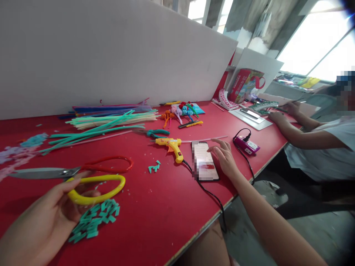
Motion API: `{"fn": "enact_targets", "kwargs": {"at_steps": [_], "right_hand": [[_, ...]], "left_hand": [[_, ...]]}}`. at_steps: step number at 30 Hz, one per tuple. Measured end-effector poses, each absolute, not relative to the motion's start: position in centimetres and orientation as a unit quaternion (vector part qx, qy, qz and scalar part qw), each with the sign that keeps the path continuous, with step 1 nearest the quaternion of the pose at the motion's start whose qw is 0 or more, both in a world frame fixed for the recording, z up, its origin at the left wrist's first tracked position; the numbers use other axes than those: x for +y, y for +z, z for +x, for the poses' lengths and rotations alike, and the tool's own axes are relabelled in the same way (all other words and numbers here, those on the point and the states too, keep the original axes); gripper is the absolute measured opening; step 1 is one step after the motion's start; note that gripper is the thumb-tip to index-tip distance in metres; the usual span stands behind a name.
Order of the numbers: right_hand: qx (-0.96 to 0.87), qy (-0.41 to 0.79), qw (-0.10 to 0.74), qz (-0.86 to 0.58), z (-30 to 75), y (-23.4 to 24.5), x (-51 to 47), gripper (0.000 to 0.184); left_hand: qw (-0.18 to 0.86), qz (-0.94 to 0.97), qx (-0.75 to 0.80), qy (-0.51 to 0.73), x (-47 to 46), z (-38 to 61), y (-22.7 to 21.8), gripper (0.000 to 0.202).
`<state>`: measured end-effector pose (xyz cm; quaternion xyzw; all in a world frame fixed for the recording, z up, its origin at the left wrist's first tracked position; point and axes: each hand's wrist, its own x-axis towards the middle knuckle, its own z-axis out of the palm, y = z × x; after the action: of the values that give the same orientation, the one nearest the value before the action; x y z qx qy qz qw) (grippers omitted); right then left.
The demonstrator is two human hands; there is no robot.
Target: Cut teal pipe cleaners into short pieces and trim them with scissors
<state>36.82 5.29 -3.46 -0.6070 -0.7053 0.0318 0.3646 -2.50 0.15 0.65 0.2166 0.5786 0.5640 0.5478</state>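
Scissors [69, 171]: counter [155, 214], 8 o'clock, blades toward 9. Steel, stiff, likely weighty, sharp; take by coated loops. Left hand [47, 218] pinching yellow loop. Right hand [226, 159], 3 o'clock, fingers spread, fingertips on phone [204, 161].

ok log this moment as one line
left hand: holds metal scissors with red and yellow loop handles | right hand: fingers on black smartphone | nearby: pile of teal cut strips, yellow plastic glue gun | surface: red table

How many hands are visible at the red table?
4. The person's left hand grips the scissors by the yellow handle; the right hand rests at the phone; a co-worker's near hand and far hand are at the right end of the table.
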Motion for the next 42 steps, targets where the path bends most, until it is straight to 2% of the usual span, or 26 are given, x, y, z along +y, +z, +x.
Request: {"fn": "enact_targets", "kwargs": {"at_steps": [6,12,17,25,35,42], "right_hand": [[-0.702,0.043,0.368,-0.607,36.7,-3.3,5.3,0.034],[-0.676,0.022,0.409,-0.613,37.0,-3.0,4.7,0.037],[-0.683,0.021,0.402,-0.609,37.0,-2.9,4.3,0.034],[-0.721,0.016,0.346,-0.6,37.0,-3.4,4.9,0.031],[-0.69,0.022,0.406,-0.6,36.8,-2.6,4.2,0.034],[-0.722,0.042,0.391,-0.57,36.8,-2.6,3.8,0.034]], "left_hand": [[0.546,0.238,0.576,0.559,0.1,-2.5,0.7,0.032],[0.535,0.245,0.575,0.569,0.0,-2.6,0.3,0.029],[0.545,0.237,0.572,0.565,0.1,-3.0,0.1,0.03],[0.552,0.227,0.58,0.555,0.1,-2.9,0.4,0.033],[0.551,0.228,0.578,0.557,0.1,-2.7,0.6,0.031],[0.532,0.222,0.579,0.576,0.1,-2.7,0.4,0.031]]}}
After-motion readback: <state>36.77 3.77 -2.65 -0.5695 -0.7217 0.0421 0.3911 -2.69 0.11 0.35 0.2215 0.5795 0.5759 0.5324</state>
